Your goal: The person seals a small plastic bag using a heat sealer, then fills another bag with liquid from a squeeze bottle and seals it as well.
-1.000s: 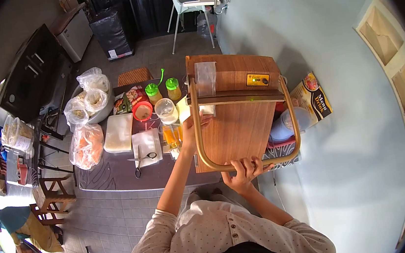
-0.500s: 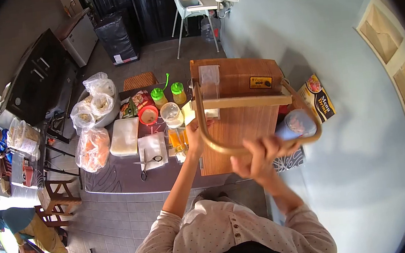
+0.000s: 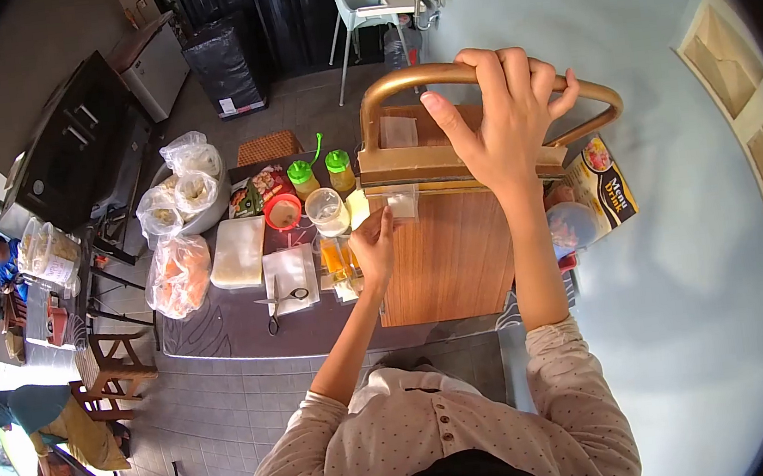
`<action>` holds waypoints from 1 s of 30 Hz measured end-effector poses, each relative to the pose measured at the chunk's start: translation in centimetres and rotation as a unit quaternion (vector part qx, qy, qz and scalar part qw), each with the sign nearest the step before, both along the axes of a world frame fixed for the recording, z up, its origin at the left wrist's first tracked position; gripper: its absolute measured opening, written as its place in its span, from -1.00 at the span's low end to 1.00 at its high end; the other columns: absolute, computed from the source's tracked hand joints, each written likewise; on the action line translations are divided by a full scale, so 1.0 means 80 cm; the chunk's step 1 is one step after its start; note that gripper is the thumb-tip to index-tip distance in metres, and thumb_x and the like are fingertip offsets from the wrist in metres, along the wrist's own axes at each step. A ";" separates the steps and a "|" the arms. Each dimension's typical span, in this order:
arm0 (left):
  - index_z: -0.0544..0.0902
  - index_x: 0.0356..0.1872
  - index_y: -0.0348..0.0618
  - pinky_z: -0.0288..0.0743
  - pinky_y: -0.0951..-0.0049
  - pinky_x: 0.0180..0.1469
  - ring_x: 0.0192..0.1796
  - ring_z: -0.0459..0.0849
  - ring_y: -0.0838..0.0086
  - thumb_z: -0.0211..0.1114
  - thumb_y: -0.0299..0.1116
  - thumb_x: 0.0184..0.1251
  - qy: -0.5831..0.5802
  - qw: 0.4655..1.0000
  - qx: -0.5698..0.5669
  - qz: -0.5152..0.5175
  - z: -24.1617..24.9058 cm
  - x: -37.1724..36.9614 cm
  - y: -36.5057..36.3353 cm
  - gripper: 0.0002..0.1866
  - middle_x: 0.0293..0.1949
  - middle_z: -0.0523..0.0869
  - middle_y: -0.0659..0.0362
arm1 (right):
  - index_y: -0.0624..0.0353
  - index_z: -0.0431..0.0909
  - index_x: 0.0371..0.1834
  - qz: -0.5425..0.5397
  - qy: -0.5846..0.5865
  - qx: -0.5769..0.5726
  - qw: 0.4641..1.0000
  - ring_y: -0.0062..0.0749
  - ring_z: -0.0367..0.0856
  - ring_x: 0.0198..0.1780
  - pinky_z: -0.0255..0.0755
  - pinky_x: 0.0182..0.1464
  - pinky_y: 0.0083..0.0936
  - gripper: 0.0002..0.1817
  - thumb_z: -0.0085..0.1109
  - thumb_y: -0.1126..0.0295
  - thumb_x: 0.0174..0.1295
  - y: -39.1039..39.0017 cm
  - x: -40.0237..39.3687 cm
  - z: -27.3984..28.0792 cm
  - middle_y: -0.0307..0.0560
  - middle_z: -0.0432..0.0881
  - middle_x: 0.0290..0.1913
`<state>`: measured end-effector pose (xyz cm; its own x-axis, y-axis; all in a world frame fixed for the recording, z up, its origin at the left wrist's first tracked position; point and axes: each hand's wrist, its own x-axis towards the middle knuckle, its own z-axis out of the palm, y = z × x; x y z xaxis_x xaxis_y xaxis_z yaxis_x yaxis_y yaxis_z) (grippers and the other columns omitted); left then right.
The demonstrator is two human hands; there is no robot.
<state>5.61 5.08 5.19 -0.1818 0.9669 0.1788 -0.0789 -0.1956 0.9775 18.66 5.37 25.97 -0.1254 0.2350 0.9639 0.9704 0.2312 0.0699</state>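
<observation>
A wood-grain sealing machine (image 3: 449,259) stands before me with a thick golden lever handle (image 3: 411,78) tilted up and away. Over the handle's bar, the fingers of my right hand (image 3: 513,117) are hooked, thumb stretched out to the side. My left hand (image 3: 373,248) pinches a small clear plastic sachet (image 3: 403,202) at the machine's left front edge, just below the lever's crosspiece; its contents are too small to tell. Beside that hand lie orange-filled sachets (image 3: 337,257) and a yellow paper (image 3: 357,207).
Left on the dark table (image 3: 216,344) are scissors (image 3: 282,298), a stack of clear plastic bags (image 3: 237,253), a white tub (image 3: 328,214), a red cup (image 3: 283,213), green-capped bottles (image 3: 338,172) and filled bags (image 3: 178,276). A menu box (image 3: 611,181) leans by the right wall.
The lever handle has swung up and away from me, my right hand moving with it. My left hand has shifted slightly right, and the sachet now shows at the machine's edge.
</observation>
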 end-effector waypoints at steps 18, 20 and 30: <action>0.57 -0.23 -0.33 0.40 0.59 -0.26 -0.35 0.61 0.57 0.11 -0.25 0.29 -0.110 0.988 -0.031 -0.105 -0.023 -0.013 -0.021 -0.71 -0.44 0.66 0.18 | -0.08 0.50 -0.40 -0.017 0.000 0.009 1.000 -0.39 0.23 -0.22 -0.18 0.08 -0.02 -0.56 0.12 -0.20 -0.07 -0.006 -0.002 -0.005 -0.34 0.32 -0.42; 0.57 -0.22 -0.33 0.40 0.60 -0.26 -0.35 0.61 0.57 0.10 -0.26 0.30 -0.101 0.988 -0.027 -0.114 -0.021 -0.016 -0.029 -0.72 -0.43 0.66 0.18 | -0.08 0.50 -0.40 -0.020 -0.003 0.007 1.000 -0.39 0.23 -0.22 -0.16 0.07 -0.03 -0.57 0.11 -0.19 -0.07 -0.009 -0.002 -0.005 -0.34 0.32 -0.42; 0.53 -0.14 -0.39 0.39 0.64 -0.23 -0.33 0.52 0.66 0.08 -0.33 0.32 -0.034 0.998 0.027 -0.039 -0.013 -0.076 -0.082 -0.72 -0.36 0.60 0.23 | -0.08 0.49 -0.46 -0.046 -0.009 -0.057 0.997 -0.42 0.25 -0.22 -0.13 0.05 -0.23 -0.62 0.10 -0.14 -0.04 -0.079 -0.013 -0.035 -0.34 0.36 -0.42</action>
